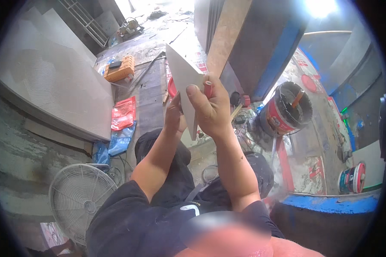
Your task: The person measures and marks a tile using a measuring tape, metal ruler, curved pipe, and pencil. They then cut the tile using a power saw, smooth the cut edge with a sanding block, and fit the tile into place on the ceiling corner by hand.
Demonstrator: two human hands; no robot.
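A pale grey, pointed piece of tile [182, 70] is raised upright and edge-on in front of my body. My left hand [175, 116] presses against its left side, fingers partly hidden behind it. My right hand [213, 109] is closed round the right edge, its thumb lying over the near face. A short red cylindrical thing [208, 88] with a pale end sticks up between that thumb and the fingers; its exact kind cannot be made out. Just left of the tile, part of a red rounded thing [172, 88] shows.
A large tile with combed adhesive [55, 68] stands at left, above a round fan [83, 201]. An orange case [120, 68] and a red bag [123, 113] lie beyond. At right stand a mortar bucket [283, 118] with a tool inside and a smaller tub [351, 177].
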